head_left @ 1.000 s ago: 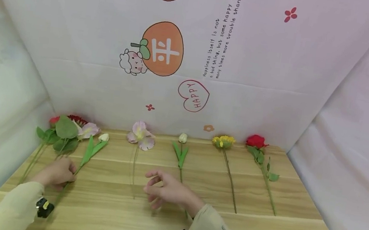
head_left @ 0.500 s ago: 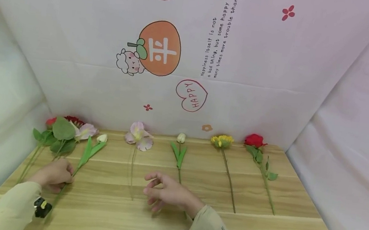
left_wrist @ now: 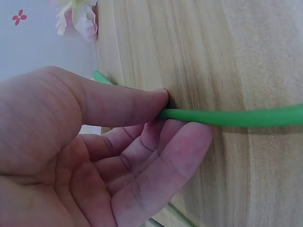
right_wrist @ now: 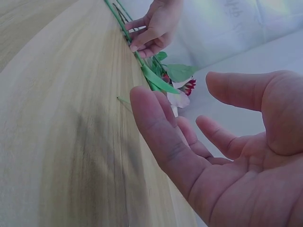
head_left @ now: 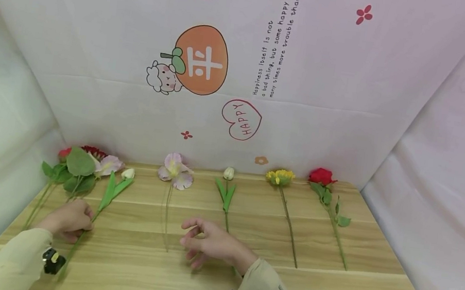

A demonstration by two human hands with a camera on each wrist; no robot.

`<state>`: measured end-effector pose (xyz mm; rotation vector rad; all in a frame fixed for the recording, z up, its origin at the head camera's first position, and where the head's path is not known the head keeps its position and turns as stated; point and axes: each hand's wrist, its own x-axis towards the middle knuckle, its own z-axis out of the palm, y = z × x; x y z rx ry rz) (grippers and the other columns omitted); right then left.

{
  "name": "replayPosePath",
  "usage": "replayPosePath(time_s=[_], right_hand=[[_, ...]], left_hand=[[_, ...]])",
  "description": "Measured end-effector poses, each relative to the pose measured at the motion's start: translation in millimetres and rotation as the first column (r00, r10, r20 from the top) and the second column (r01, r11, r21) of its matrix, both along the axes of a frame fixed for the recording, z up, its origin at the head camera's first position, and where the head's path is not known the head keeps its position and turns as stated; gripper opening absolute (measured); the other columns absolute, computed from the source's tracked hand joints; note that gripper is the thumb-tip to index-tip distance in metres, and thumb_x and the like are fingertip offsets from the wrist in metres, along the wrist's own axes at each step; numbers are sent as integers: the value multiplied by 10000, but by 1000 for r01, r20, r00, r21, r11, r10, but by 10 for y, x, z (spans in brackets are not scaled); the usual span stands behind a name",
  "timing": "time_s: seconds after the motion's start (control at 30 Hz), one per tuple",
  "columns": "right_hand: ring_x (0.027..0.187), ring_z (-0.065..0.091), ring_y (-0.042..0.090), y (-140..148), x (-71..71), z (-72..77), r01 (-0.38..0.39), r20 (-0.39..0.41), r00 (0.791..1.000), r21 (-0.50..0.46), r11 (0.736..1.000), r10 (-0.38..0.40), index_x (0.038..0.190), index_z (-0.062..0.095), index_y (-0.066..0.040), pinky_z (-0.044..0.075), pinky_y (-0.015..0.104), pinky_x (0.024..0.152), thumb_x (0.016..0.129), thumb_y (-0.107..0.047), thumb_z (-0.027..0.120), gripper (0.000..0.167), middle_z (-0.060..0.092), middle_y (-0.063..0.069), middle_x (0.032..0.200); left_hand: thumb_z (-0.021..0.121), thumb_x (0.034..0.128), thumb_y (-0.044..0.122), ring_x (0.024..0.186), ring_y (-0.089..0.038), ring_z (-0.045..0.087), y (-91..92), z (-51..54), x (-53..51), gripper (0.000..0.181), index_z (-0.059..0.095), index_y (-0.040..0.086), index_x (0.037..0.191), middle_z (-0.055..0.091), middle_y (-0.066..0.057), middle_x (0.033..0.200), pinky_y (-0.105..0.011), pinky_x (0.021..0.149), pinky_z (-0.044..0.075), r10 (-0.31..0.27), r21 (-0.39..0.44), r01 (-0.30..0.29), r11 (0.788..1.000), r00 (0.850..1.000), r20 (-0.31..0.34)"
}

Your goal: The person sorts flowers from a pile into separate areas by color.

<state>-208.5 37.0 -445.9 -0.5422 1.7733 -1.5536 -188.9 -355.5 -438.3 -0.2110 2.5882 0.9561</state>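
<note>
At the left, my left hand (head_left: 70, 220) pinches the green stem (left_wrist: 236, 117) of a white tulip (head_left: 128, 174) between thumb and fingers. The tulip lies slantwise, its bloom toward the back, beside a bunch with a large round green leaf (head_left: 82, 162), dark red petals and a pale pink flower (head_left: 111, 165). My right hand (head_left: 215, 243) holds nothing; its fingers are loosely bent and apart in the right wrist view. It is over the table between a pink-lilac flower (head_left: 175, 172) and a second white tulip (head_left: 228, 174), hiding part of that tulip's stem.
Farther right lie a yellow flower (head_left: 280, 177) and a red rose (head_left: 322, 177), stems pointing toward me. A printed white cloth (head_left: 305, 125) stands behind the wooden table (head_left: 132, 269), with white cloth (head_left: 451, 193) along both sides too.
The head view has shifted slightly, moving the whole scene a little to the left. Both hands stay almost still, the left one keeping its pinch on the tulip stem.
</note>
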Motion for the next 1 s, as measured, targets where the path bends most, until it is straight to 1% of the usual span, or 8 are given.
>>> replayPosePath(time_s=[0.23,0.37,0.47,0.57,0.67,0.8,0.93,1.0], right_hand=[[856,681,335,11,-6,-7,-11,7,1000,2,1000,11,1372,485,-10,634,449,675,1002,-152,667,436,557,163,1127],[853,681,326,15,-13,-10,-21,10,1000,5,1000,21,1374,480,-12,634,451,677,1005,-155,663,436,559,159,1129],[855,681,323,17,-22,-12,-24,13,1000,8,1000,24,1380,476,-10,634,452,680,1004,-162,665,447,561,158,1135],[859,681,331,16,-29,-17,-25,15,1000,8,1000,25,1383,475,-5,634,453,680,1004,-164,667,454,566,158,1134],[863,680,337,16,-31,-21,-27,16,1000,6,1000,27,1384,478,-1,634,453,682,1005,-163,666,453,571,157,1126],[855,681,338,16,-27,-22,-35,15,999,4,999,35,1385,483,2,633,458,684,1007,-161,663,450,578,154,1112],[841,682,328,17,-21,-19,-52,15,999,3,999,52,1391,480,5,632,470,687,1009,-165,660,455,586,155,1105],[837,683,326,18,-17,-15,-54,14,998,4,999,54,1391,480,4,632,471,685,1010,-168,659,455,588,155,1104]], left_hand=[[630,905,-29,530,-151,471,-31,-54,-7,146,508,22,843,472,-49,636,-311,489,537,-1,31,1,1000,1000,-22],[638,929,10,630,-196,521,-10,-63,-10,122,519,-12,920,506,-86,769,-342,537,558,22,67,-20,998,999,-38],[654,942,58,709,-223,548,44,-36,-29,174,517,-30,1002,521,-108,853,-368,581,571,37,96,-32,995,998,-50],[669,943,94,730,-232,565,119,5,-54,236,506,-36,1054,539,-127,878,-384,610,582,43,122,-36,992,998,-52],[674,943,112,765,-239,581,197,58,-79,298,502,-60,1115,556,-139,925,-401,643,598,32,156,-24,987,998,-53],[637,979,128,784,-226,561,311,118,-123,366,461,-97,1208,537,-127,942,-417,694,610,7,245,3,969,999,-43],[636,997,152,806,-219,582,446,155,-189,418,416,-99,1251,544,-133,960,-424,731,615,3,344,14,939,999,-50],[656,992,165,860,-232,616,530,175,-220,447,415,-96,1263,571,-160,1029,-412,740,620,11,382,15,924,998,-66]])
